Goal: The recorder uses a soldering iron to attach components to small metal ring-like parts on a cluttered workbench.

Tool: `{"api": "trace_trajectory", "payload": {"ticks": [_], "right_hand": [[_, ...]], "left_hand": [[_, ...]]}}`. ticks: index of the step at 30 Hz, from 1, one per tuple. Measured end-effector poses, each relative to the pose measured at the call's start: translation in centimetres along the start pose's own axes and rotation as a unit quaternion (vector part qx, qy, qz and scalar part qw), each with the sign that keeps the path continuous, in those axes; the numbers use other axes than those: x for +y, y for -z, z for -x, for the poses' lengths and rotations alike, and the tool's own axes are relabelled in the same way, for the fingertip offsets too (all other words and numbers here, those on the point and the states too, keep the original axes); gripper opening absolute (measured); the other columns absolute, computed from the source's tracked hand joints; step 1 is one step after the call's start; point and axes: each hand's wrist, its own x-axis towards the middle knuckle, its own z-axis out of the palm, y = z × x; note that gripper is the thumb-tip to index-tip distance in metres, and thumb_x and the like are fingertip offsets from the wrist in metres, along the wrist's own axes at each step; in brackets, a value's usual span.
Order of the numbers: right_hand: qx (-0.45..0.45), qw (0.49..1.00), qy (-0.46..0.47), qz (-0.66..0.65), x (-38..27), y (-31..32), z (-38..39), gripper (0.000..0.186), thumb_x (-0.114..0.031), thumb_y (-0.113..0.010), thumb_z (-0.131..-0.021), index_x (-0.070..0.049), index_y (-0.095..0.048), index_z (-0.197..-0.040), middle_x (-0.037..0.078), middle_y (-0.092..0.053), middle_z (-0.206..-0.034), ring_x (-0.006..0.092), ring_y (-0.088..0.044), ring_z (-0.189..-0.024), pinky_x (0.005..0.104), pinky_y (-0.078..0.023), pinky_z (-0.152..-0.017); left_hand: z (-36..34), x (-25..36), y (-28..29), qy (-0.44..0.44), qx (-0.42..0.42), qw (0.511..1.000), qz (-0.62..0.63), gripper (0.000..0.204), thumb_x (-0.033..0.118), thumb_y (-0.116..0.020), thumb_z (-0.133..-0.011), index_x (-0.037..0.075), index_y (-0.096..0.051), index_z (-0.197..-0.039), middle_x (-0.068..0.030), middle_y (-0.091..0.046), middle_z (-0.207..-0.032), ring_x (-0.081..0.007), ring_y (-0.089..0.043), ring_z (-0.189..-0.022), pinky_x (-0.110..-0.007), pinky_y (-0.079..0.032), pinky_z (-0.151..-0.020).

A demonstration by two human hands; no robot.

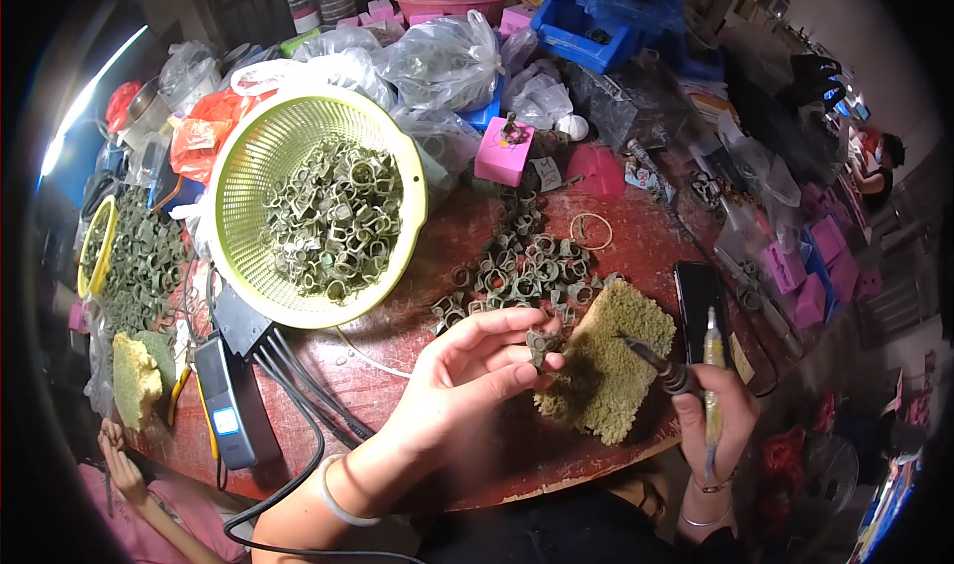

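Note:
My left hand [467, 365] pinches a small dark green ring-shaped piece [540, 345] between thumb and fingers, above the table's front part. In my right hand [723, 415] are two tools: a black pen-shaped tool with a thin dark tip [656, 358], like a soldering iron, and a slim tool with a yellowish clear handle [713, 385] standing nearly upright. The black tool's tip points left, over a rough yellow-green sponge-like block [621, 365], apart from the held piece. Beyond the left hand lies a loose heap of similar green ring pieces [527, 271].
A yellow-green basket [231, 216] full of ring pieces stands left. Nearby are a black phone [702, 311], a pink block [504, 152], a thin hoop [592, 231], a grey-black device [231, 405] and black cables [308, 395]. Another person's hands [121, 470] rest at the lower left.

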Motion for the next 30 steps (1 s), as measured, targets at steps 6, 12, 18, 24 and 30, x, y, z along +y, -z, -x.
{"api": "trace_trajectory", "payload": {"ticks": [6,12,18,24,30], "right_hand": [[-0.029,0.997,0.042,-0.057,-0.7,-2.4,-0.1,0.028,-0.021,-0.076,-0.079,-0.002,-0.065,-0.097,0.010,-0.065,-0.077,0.0225,-0.064,-0.065,0.0296,-0.050,-0.061],[-0.025,0.998,0.051,-0.040,-1.1,-2.6,-0.3,0.028,-0.019,-0.076,-0.078,-0.001,-0.065,-0.097,0.010,-0.065,-0.077,0.0235,-0.063,-0.064,0.0302,-0.050,-0.060],[-0.023,0.998,0.052,-0.029,-1.1,-2.8,-0.3,0.028,-0.019,-0.077,-0.077,-0.003,-0.065,-0.096,0.010,-0.065,-0.077,0.0239,-0.062,-0.064,0.0308,-0.049,-0.059],[-0.031,0.998,0.058,-0.011,-1.4,-2.8,-0.5,0.028,-0.019,-0.077,-0.077,-0.003,-0.064,-0.096,0.010,-0.064,-0.077,0.0254,-0.062,-0.065,0.0318,-0.049,-0.059],[-0.025,0.998,0.048,-0.011,-1.2,-2.9,-0.3,0.027,-0.018,-0.076,-0.077,-0.003,-0.064,-0.096,0.011,-0.064,-0.078,0.0263,-0.063,-0.066,0.0324,-0.049,-0.059]], "left_hand": [[0.0,0.2,0.0,0.008,-0.003,1.000,0.017,0.044,0.003,-0.063,-0.086,0.001,-0.048,-0.128,-0.0152,-0.053,-0.129,-0.0206,-0.060,-0.105,-0.034,-0.050,-0.090],[0.0,0.4,0.0,0.025,-0.009,0.999,0.036,0.043,0.005,-0.062,-0.087,0.001,-0.048,-0.128,-0.0152,-0.053,-0.130,-0.0199,-0.060,-0.104,-0.032,-0.050,-0.089],[0.0,0.4,-0.2,0.030,-0.006,0.998,0.046,0.042,0.005,-0.061,-0.088,0.001,-0.048,-0.128,-0.0149,-0.053,-0.129,-0.0190,-0.059,-0.104,-0.031,-0.049,-0.089],[0.0,0.6,-0.2,0.030,-0.008,0.998,0.050,0.042,0.005,-0.060,-0.088,0.001,-0.048,-0.128,-0.0149,-0.053,-0.129,-0.0189,-0.059,-0.103,-0.030,-0.049,-0.089],[0.2,0.7,-0.2,0.030,-0.002,0.998,0.054,0.042,0.004,-0.059,-0.088,0.000,-0.047,-0.128,-0.0153,-0.054,-0.128,-0.0197,-0.059,-0.105,-0.030,-0.049,-0.089]]}}
